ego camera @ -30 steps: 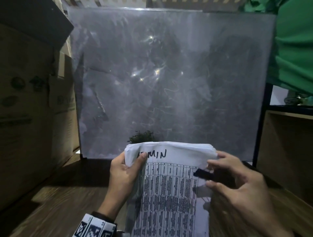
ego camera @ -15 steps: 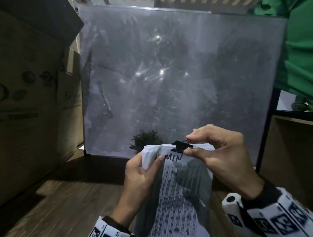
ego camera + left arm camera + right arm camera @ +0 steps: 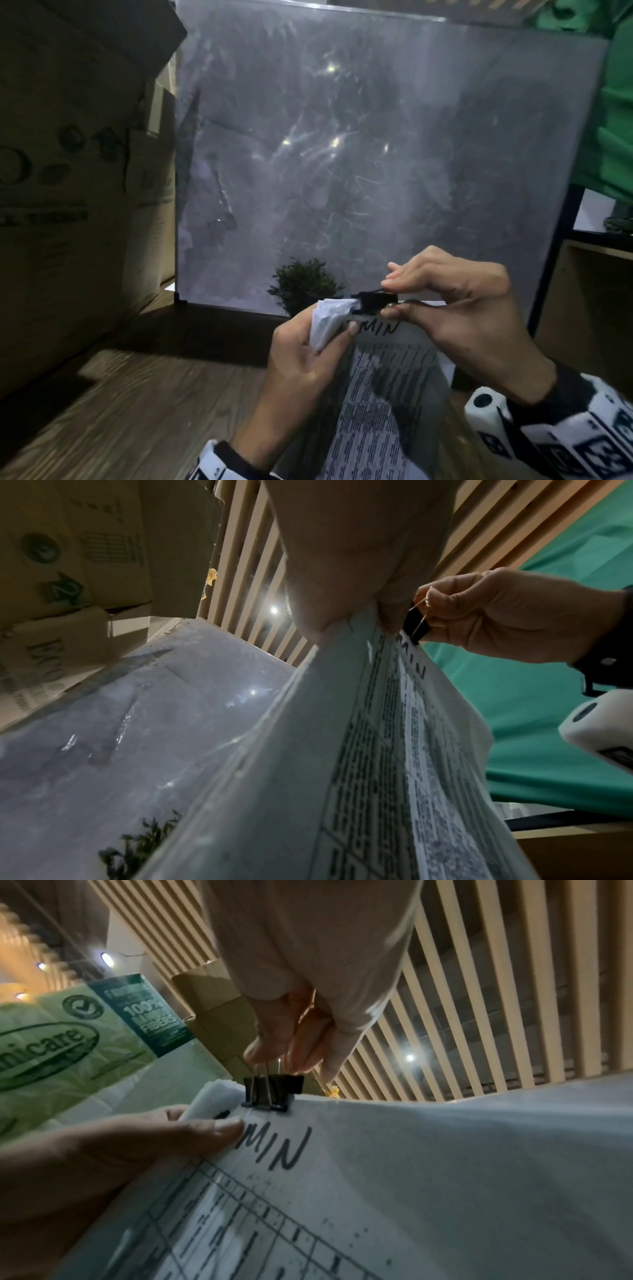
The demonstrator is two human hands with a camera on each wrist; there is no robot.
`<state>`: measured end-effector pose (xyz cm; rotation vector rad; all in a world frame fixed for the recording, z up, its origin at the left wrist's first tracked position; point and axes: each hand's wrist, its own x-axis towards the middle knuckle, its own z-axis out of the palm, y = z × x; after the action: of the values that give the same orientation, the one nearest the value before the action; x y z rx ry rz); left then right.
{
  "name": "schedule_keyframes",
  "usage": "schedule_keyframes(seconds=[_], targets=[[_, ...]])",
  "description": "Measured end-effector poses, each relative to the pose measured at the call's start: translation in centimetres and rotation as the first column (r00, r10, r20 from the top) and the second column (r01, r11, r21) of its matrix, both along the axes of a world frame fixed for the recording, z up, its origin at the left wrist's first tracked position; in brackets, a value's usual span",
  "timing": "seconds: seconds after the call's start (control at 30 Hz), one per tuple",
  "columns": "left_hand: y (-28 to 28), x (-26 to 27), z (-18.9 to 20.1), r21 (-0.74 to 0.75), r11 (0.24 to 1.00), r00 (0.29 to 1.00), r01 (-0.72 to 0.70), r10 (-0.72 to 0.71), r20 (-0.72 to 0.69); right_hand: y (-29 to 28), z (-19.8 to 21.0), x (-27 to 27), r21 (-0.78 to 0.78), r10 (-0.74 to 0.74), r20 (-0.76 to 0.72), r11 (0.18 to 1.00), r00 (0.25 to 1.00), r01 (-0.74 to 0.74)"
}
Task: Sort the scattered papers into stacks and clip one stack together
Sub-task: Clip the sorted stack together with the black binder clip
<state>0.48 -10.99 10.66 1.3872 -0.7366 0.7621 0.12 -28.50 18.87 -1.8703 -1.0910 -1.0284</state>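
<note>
A stack of printed papers (image 3: 383, 404) with handwritten letters at its top is held upright above the wooden table (image 3: 120, 418). My left hand (image 3: 308, 346) grips the stack's top left corner, thumb on the front sheet. A black binder clip (image 3: 371, 303) sits on the stack's top edge beside that corner. My right hand (image 3: 455, 308) pinches the clip's wire handles between thumb and fingers. The right wrist view shows the clip (image 3: 270, 1093) straddling the paper edge (image 3: 377, 1150), my left thumb (image 3: 212, 1134) just left of it. The left wrist view shows the clip (image 3: 416, 627) in my right hand (image 3: 507, 615).
A large grey panel (image 3: 359, 154) stands upright behind the papers, with a small green plant (image 3: 305, 284) at its foot. Cardboard boxes (image 3: 68, 171) are stacked at the left. A wooden shelf unit (image 3: 589, 308) and green cloth (image 3: 616, 102) are at the right.
My right hand rose from the stack's right side to its top edge with the clip, then slid it left toward the corner that my left hand grips. The stack tilted more upright.
</note>
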Motion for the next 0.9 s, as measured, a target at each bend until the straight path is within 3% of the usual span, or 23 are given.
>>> schedule_keyframes(seconds=[0.23, 0.43, 0.57, 0.7, 0.73, 0.8, 0.9], targets=[[0.0, -0.3, 0.5, 0.029, 0.999, 0.999, -0.046, 0.045, 0.027, -0.6, 1.4, -0.4, 0.065, 0.028, -0.333, 0.998, 0.943, -0.007], [0.4, 0.2, -0.1, 0.086, 0.986, 0.989, -0.145, 0.144, 0.018, -1.0, 2.5, -0.6, -0.061, 0.036, -0.486, 0.995, 0.873, -0.076], [0.5, 0.1, 0.0, 0.114, 0.986, 0.992, -0.124, 0.123, 0.015, -1.5, 2.4, -0.4, -0.134, 0.001, -0.552, 0.987, 0.834, -0.09], [0.6, 0.4, 0.0, 0.125, 0.984, 0.991, -0.13, 0.127, 0.034, -1.1, 2.1, -0.1, -0.055, -0.002, -0.599, 0.998, 0.801, -0.039], [0.6, 0.6, -0.1, 0.123, 0.984, 0.992, -0.126, 0.123, 0.031, -1.1, 2.0, -0.1, -0.079, -0.026, -0.603, 0.996, 0.797, -0.027], [0.8, 0.7, -0.2, 0.112, 0.988, 0.995, -0.103, 0.103, 0.008, -1.1, 2.2, -0.3, -0.28, -0.182, -0.582, 0.96, 0.793, 0.015], [0.8, 0.6, -0.1, 0.114, 0.988, 0.995, -0.101, 0.102, -0.005, -0.9, 2.0, -0.3, -0.607, -0.459, -0.455, 0.787, 0.763, 0.112]])
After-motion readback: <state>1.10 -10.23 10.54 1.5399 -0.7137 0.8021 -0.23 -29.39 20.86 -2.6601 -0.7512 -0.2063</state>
